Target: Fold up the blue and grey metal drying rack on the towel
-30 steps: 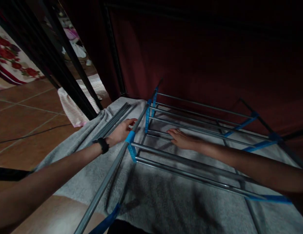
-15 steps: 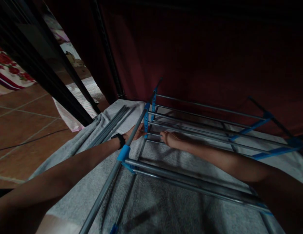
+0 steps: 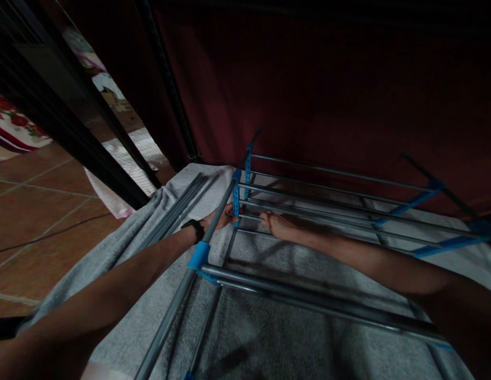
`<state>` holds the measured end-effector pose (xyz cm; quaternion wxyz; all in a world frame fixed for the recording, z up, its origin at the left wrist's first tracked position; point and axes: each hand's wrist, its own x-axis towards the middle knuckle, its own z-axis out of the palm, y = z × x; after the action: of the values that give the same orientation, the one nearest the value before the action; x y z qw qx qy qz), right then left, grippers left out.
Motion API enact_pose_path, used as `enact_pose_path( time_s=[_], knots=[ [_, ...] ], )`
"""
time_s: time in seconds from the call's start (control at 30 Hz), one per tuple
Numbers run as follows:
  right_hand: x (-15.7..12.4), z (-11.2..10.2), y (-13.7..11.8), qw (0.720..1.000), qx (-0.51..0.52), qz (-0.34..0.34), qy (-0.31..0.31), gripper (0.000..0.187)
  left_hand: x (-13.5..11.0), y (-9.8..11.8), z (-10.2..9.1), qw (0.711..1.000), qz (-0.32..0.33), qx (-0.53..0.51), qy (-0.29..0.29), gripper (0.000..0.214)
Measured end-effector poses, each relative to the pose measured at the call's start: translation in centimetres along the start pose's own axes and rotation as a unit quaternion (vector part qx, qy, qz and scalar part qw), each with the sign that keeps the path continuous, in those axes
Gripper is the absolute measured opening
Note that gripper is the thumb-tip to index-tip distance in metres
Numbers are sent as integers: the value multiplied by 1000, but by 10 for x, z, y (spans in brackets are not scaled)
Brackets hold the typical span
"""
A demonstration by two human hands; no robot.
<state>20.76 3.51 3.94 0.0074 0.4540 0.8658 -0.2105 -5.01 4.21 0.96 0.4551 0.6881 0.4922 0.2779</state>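
A metal rack of grey rods [image 3: 308, 295] joined by blue plastic connectors lies on a grey towel [image 3: 269, 338]. My left hand [image 3: 220, 217], with a black watch [image 3: 195, 228] on the wrist, is closed at a blue connector [image 3: 236, 198] on the rack's left side. A long grey pole [image 3: 170, 311] crosses over it and hides part of the fingers. My right hand [image 3: 277, 225] reaches under the upper rods just right of that connector, its fingers curled on a low grey rod [image 3: 249, 217].
A bundle of loose grey rods [image 3: 177, 208] lies on the towel's left part. A dark red curtain [image 3: 328, 95] hangs behind the rack. Black bars [image 3: 71, 121], a striped cloth [image 3: 114, 190] and brown floor tiles [image 3: 39, 211] are at the left.
Both hands have moved forward to the blue connector on the left side. My right hand went from lying flat to curled on a rod. The view has tilted closer.
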Motion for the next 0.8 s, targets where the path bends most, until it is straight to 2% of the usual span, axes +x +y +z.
enact_pose_path(
  time_s=[0.27,0.53,0.8],
  knots=[
    [-4,-7,-1,1000,28,4,3,19,-2,0,1,1000,-6,-23,3,27],
    [-1,-1,5,998,63,-11,15,21,0,-9,0,1000,-13,-26,9,21],
    [0,-2,4,997,77,-13,7,24,-1,-7,-2,999,-2,-48,-24,28]
  ],
)
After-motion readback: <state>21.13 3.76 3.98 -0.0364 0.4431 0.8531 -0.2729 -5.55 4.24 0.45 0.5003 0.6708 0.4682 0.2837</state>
